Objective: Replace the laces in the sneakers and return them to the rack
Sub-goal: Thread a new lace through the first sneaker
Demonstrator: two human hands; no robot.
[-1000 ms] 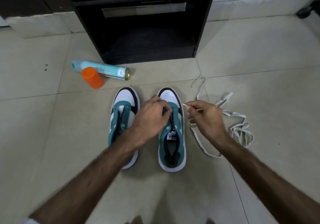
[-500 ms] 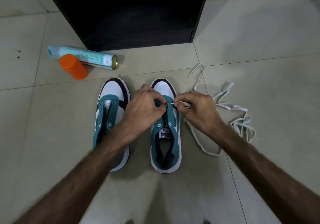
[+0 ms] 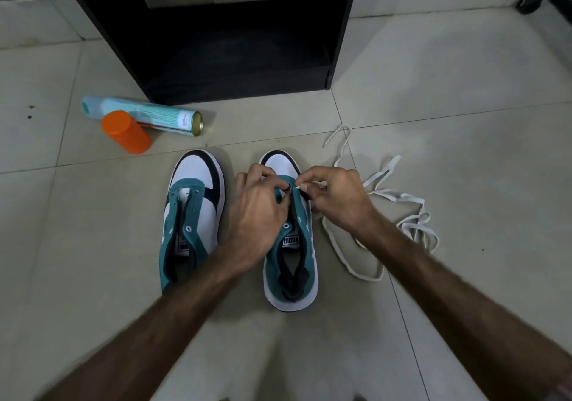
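Two teal, white and black sneakers stand side by side on the tiled floor, toes pointing away from me, both without laces. My left hand (image 3: 258,207) grips the eyelet flap near the toe of the right sneaker (image 3: 292,264). My right hand (image 3: 335,198) pinches the tip of a white lace (image 3: 356,264) right at that flap. The rest of the lace trails in loops on the floor to the right. The left sneaker (image 3: 192,211) stands untouched.
A black shoe rack (image 3: 343,32) with an open lower shelf stands just beyond the sneakers. An orange-capped container (image 3: 125,131) and a teal spray can (image 3: 145,117) lie on the floor at the left. A dark object (image 3: 532,1) sits at the far right.
My right hand has carried the lace tip leftward, from beside the right sneaker to its front eyelets. My left hand has stayed on the sneaker's flap.
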